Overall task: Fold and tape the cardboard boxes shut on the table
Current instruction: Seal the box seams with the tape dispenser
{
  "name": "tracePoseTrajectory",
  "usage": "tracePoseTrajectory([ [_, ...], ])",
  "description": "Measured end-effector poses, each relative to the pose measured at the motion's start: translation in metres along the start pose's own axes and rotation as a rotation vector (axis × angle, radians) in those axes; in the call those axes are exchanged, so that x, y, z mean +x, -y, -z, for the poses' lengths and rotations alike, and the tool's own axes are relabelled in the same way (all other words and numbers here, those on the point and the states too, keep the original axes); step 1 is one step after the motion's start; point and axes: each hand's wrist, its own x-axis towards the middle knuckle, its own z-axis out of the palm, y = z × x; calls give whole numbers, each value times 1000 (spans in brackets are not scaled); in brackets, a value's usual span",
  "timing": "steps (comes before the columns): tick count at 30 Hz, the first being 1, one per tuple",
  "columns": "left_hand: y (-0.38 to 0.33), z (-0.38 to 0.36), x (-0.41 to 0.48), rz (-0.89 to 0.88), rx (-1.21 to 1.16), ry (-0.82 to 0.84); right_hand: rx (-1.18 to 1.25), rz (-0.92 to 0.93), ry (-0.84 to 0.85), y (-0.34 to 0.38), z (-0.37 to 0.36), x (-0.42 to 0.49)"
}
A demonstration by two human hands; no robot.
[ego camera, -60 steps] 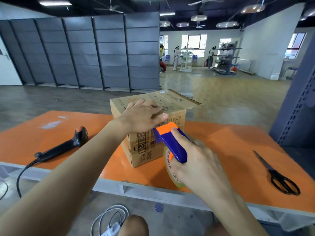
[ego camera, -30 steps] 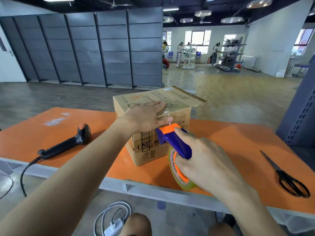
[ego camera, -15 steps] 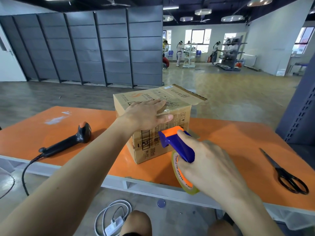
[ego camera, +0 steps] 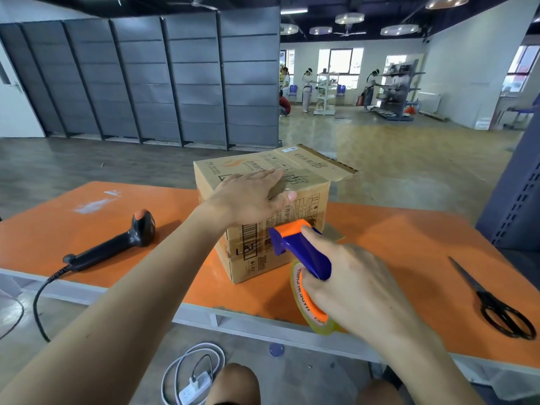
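The cardboard box [ego camera: 306,171] sits on the orange table [ego camera: 394,244], just inside its near edge, and the left hand [ego camera: 248,200] lies flat on its top with straight fingers, pressing the flaps down. The right hand [ego camera: 350,282] is curled tightly round the handle of the tape dispenser [ego camera: 304,252], whose orange nose touches the near side of the box about halfway down. The step looks like running a strip of tape across the top seam and down this side. To do it well, the flat hand should hold firm weight on the flaps so the seam cannot gape, while the nose stays hard against the cardboard and travels in a straight line with the seam. A sharp tilt should cut the strip cleanly, and the loose end then wants rubbing down. The far flap [ego camera: 330,166] juts out past the right wall with a ragged edge, so it may need squaring before more tape goes on. As for writing, the near side carries a barcode [ego camera: 248,229], large letters that read something like "LAT", and "300ml" running sideways. The top has large Chinese print and a small white label [ego camera: 292,149], too small to read. The tape roll [ego camera: 309,305] shows "MADE IN" in red on its core.
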Motion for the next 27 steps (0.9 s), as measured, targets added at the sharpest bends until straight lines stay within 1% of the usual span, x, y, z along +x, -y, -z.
tracePoseTrajectory([
  [12,0,1,0,12,9,-3,2,2,13,-1,2,1],
  [17,-3,3,-3,33,19,29,9,-10,-22,-5,-3,-11],
  [27,-6,4,-4,58,0,21,14,-24,-46,-6,-5,-19],
])
